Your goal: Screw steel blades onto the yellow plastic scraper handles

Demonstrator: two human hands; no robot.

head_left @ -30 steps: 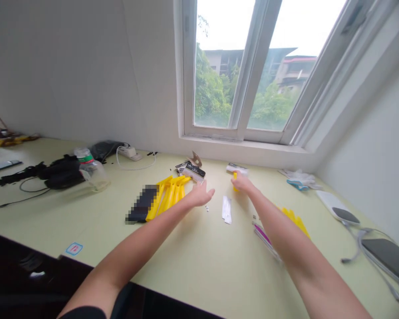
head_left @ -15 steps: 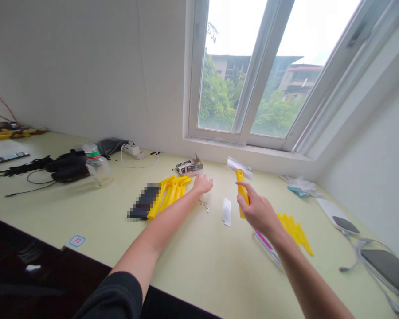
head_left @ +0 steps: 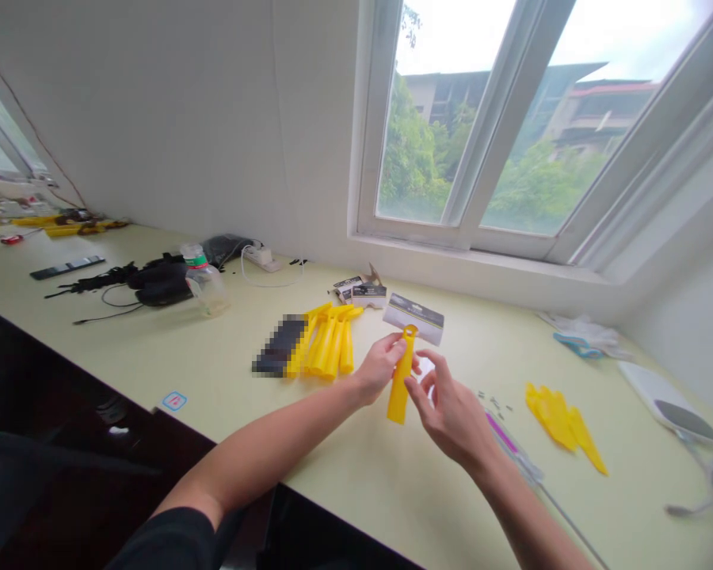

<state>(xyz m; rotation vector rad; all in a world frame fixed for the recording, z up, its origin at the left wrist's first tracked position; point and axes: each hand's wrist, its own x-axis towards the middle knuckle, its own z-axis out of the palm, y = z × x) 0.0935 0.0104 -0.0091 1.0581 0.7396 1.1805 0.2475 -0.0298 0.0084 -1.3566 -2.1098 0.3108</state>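
Observation:
Between my hands, above the desk, is a yellow plastic handle (head_left: 398,396) with a hole at its top end, tilted slightly. My left hand (head_left: 380,368) grips it from the left, near its upper half. On its other side my right hand (head_left: 451,408) has its fingers apart and bent, the thumb close to the handle; whether it touches is unclear. A printed card (head_left: 428,321) shows just behind the handle's top. Left of my hands lie several more yellow handles (head_left: 331,344), next to a pixelated dark object (head_left: 280,346).
Several yellow tapered pieces (head_left: 562,419) lie at the right, beyond a clear case with a purple strip (head_left: 505,435) and small scattered parts (head_left: 495,404). Printed cards (head_left: 368,296) lie near the wall. A plastic bottle (head_left: 205,285) stands left; cables and a white device (head_left: 665,400) are right.
The yellow handle has moved from my right hand into my left hand, lower and nearer. My left hand has left the cards at the back. The view has turned.

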